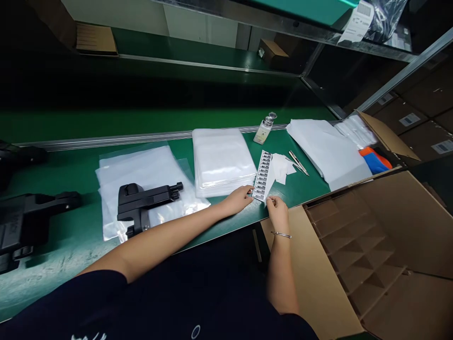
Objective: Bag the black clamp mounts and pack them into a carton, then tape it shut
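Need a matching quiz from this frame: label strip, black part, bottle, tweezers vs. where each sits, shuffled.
1. label strip
2. black part
3. bottle
4. tweezers

a. on the clear bags, left
b. by the far rail
c. at the fingertips of left hand and right hand
d. on the green table, beside the white sheets

Pairs: 1-c, 2-a, 3-b, 4-d

Your left grip [240, 199] touches the near end of the label strip [264, 171] on the green tabletop [71, 245]; your right grip [278, 212] pinches that same end, just beside the stack of clear bags [221, 160].
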{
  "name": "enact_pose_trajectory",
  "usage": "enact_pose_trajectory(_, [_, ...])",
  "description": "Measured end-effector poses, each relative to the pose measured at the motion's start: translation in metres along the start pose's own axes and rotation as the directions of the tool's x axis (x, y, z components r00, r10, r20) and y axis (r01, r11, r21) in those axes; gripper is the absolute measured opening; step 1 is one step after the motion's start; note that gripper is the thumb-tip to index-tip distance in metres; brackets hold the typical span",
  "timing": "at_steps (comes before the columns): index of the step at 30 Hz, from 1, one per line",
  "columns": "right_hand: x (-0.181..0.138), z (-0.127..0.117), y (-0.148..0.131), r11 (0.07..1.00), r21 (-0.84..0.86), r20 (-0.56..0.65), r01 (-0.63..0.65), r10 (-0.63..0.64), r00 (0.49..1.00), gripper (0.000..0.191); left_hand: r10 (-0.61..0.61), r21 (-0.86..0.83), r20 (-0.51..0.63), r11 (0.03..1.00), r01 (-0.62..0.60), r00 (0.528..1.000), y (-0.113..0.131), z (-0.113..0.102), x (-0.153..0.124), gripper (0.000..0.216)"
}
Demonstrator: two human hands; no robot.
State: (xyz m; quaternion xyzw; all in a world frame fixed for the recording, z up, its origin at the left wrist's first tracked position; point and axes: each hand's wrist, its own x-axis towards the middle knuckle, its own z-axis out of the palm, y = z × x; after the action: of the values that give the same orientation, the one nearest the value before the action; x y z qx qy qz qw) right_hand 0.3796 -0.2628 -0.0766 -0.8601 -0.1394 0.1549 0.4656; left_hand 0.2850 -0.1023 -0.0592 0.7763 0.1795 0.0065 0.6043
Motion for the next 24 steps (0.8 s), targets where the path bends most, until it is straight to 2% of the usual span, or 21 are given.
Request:
enact_pose_trajectory(4, [0.006,0.000,0.000,0.997,0.073,0.079,-0.002,-0.004,0.997,0.029,0.006,-0.018,0.062,1.000,-0.005,0.998,0.000,0.003,0.006,0.035])
enact_pose_trajectory(7, [0.006,0.000,0.001,0.982,0.191,0.140,-0.008,-0.019,0.990,0.035,0.013,-0.082,-0.010,0.997,-0.014,1.000,-0.001,0.006,0.006,0.042])
enact_pose_trajectory(10, [0.003,-0.003,0.002,0.956,0.290,0.187,-0.030,-0.026,0.982,0.038,0.093,-0.230,-0.047,0.968,-0.101,0.995,-0.001,0.011,0.006,0.053])
enact_pose_trajectory(12, [-0.001,-0.004,0.003,0.943,0.331,0.202,-0.042,-0.027,0.979,0.039,0.154,-0.302,-0.003,0.942,-0.148,0.988,0.000,0.015,0.007,0.046])
enact_pose_trajectory(13, [-0.003,-0.005,0.003,0.937,0.348,0.180,-0.033,-0.032,0.983,0.039,0.162,-0.321,0.005,0.935,-0.152,0.987,0.000,0.017,0.009,0.038])
enact_pose_trajectory(15, [-0.007,-0.005,0.002,0.933,0.358,0.038,0.045,-0.063,0.997,0.038,0.134,-0.336,-0.013,0.933,-0.130,0.991,0.001,0.019,0.011,0.023])
enact_pose_trajectory(17, [-0.010,-0.005,0.000,0.938,0.302,-0.137,0.172,-0.136,0.981,0.036,0.105,-0.357,-0.038,0.927,-0.112,0.994,0.003,0.021,0.013,0.017])
enact_pose_trajectory(18, [-0.011,-0.004,0.000,0.940,0.255,-0.179,0.226,-0.184,0.967,0.036,0.106,-0.367,-0.045,0.923,-0.115,0.993,0.004,0.021,0.013,0.016])
enact_pose_trajectory(20, [-0.012,-0.003,0.000,0.941,0.200,-0.130,0.274,-0.252,0.959,0.038,0.131,-0.382,-0.035,0.914,-0.134,0.991,0.007,0.020,0.011,0.019])
enact_pose_trajectory(22, [-0.013,-0.001,0.001,0.938,0.214,-0.055,0.273,-0.268,0.962,0.039,0.163,-0.384,-0.011,0.910,-0.155,0.986,0.011,0.019,0.008,0.019])
enact_pose_trajectory(24, [-0.013,0.000,0.002,0.931,0.247,-0.048,0.268,-0.264,0.963,0.040,0.178,-0.365,-0.010,0.915,-0.169,0.984,0.013,0.018,0.005,0.018])
